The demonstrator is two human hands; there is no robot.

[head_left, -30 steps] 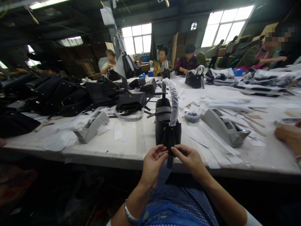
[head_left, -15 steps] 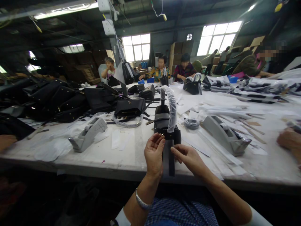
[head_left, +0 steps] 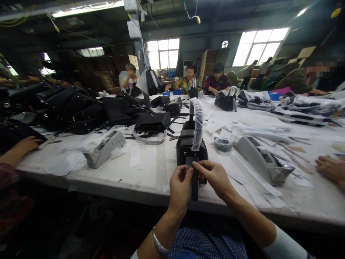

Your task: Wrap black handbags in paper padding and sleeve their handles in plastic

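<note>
The left hand (head_left: 179, 187) has dropped beside the right hand (head_left: 216, 177), both nearly closed, pinching 1 black strap (head_left: 194, 189).

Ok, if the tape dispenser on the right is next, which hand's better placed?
Right, probably. The right hand is nearer the tape dispenser; the left hand would have to reach past the right. Both are at the black strap.

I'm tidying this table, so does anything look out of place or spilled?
A pink scrap near the front edge of the table stands out against the white, and loose white strips lie untidily beside the right tape dispenser. I see no spill, nor damage to the bag in hand.
</note>
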